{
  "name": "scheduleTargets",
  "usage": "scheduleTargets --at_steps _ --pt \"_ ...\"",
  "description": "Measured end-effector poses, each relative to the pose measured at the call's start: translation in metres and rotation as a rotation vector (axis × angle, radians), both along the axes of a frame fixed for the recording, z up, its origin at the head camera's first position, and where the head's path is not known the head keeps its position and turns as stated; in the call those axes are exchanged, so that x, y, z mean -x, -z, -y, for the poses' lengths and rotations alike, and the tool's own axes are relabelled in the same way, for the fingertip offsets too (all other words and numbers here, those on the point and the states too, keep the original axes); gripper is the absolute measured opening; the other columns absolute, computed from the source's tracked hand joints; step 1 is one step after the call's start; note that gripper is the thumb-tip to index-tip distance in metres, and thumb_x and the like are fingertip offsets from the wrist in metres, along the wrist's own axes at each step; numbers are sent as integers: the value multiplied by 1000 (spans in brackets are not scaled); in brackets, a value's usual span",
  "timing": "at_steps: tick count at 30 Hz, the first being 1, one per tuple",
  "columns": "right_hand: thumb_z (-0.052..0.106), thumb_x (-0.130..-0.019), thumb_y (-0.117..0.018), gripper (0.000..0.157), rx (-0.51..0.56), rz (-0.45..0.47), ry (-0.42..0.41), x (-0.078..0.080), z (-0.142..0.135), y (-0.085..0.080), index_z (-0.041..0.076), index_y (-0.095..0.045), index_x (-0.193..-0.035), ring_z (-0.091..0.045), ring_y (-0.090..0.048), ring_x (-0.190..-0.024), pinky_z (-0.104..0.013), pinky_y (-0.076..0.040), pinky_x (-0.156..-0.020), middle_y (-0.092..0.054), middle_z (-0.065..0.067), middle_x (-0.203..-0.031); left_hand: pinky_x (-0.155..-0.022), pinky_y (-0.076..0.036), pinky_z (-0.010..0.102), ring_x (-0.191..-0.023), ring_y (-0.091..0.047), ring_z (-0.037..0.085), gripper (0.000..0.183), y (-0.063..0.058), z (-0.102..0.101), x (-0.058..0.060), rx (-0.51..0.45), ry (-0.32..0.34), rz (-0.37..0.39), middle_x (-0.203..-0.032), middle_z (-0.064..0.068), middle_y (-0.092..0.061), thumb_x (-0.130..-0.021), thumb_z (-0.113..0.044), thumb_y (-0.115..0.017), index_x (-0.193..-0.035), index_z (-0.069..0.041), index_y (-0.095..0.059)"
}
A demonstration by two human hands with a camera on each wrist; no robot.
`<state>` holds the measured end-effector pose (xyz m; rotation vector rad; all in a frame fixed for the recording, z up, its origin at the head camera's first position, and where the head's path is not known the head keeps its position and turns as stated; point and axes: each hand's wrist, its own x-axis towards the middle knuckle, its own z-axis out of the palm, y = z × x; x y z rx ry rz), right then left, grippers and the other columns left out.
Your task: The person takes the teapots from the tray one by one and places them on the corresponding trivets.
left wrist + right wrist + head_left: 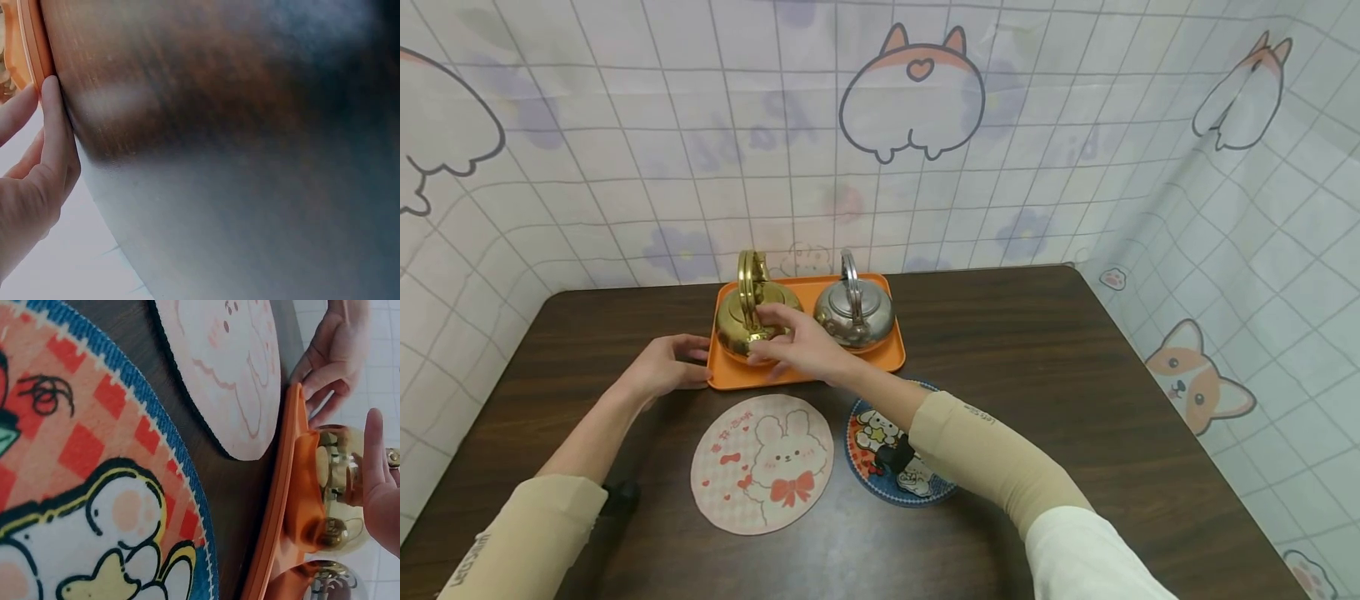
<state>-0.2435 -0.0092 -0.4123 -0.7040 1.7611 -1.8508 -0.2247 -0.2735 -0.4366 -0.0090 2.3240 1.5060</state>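
A gold kettle [733,323] with an upright handle and a silver kettle [867,317] stand side by side on an orange tray [730,377]. My left hand [662,367] holds the tray's left edge near its front corner. In the left wrist view, the left thumb and fingertips meet at the tray's rim [36,44]. Reaching across from the right, my right hand [805,343] is at the front of the gold kettle, its fingers spread beside the handle. The right wrist view shows one finger [375,447] extended; the rest is cut off at the frame edge.
A pink round mat [760,467] with a rabbit lies in front of the tray. To its right is a blue-rimmed round mat [880,479], partly under the right forearm. The dark wooden table [1037,358] meets a patterned cloth wall [700,167] behind.
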Motion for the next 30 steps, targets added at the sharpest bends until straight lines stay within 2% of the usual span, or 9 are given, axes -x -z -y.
scheduleTargets --at_steps 7,12,17,22,26,30 --pt "4 -104 -60 55 14 -13 15 1 -3 2 -2 -37 -154 -39 -68 -105 -44 -64 -74 -50 -19 -143 -89 -60 36 -106 -66 28 65 0 -2 -1 9 5 3 -141 37 -42 -98 6 -64 -152 16 -29" --pt "7 -104 -61 52 -2 -16 37 4 0 4 -2 -41 -152 -35 -70 -101 -42 -64 -72 -53 -17 -141 -89 -60 35 -106 -67 28 65 0 -2 -1 11 0 1 -141 37 -42 -98 6 -63 -152 16 -29" --pt "14 -107 -57 43 -4 -43 15 7 7 6 0 -49 -147 -31 -72 -99 -41 -64 -73 -61 -17 -137 -89 -60 35 -107 -67 29 64 1 -1 -2 14 6 -13 -140 37 -42 -99 5 -63 -152 16 -29" --pt "17 -110 -52 36 21 -57 16 8 14 8 -1 -57 -140 -32 -73 -96 -41 -64 -79 -65 -18 -130 -89 -60 35 -108 -66 30 65 3 0 -2 16 10 -18 -140 37 -42 -98 5 -64 -152 16 -29" --pt "16 -111 -49 35 55 -53 29 8 16 10 -5 -58 -137 -37 -73 -94 -43 -62 -85 -65 -22 -126 -89 -60 35 -108 -66 30 65 3 -1 -2 14 5 -17 -140 37 -43 -98 5 -64 -152 16 -29" --pt "15 -111 -48 34 77 -66 35 8 17 13 -5 -58 -136 -34 -74 -90 -42 -62 -86 -64 -24 -126 -89 -60 35 -108 -66 31 65 2 -1 -3 11 1 -20 -139 37 -43 -98 5 -64 -152 16 -30"
